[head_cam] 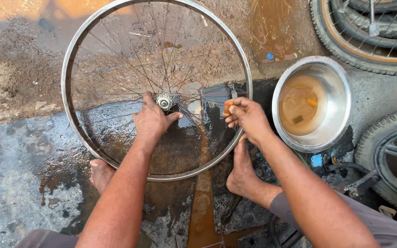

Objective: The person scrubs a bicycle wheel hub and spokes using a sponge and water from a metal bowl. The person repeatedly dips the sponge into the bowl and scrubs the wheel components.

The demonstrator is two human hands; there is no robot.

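Note:
A bare bicycle wheel rim (70, 64) with thin spokes stands upright on wet ground in front of me. My left hand (151, 120) rests on the spokes just below the metal hub (165, 101), steadying the wheel. Fingers pinched, my right hand (248, 118) holds a small orange piece (227, 108) against the spokes near the rim's right side. Both my bare feet (242, 172) are planted under the wheel.
A steel bowl (341, 92) of brown water with small floating bits sits to the right. A tyred wheel (345, 48) lies at top right and another tyre (377, 138) at the right edge. The ground is wet, muddy concrete with puddles.

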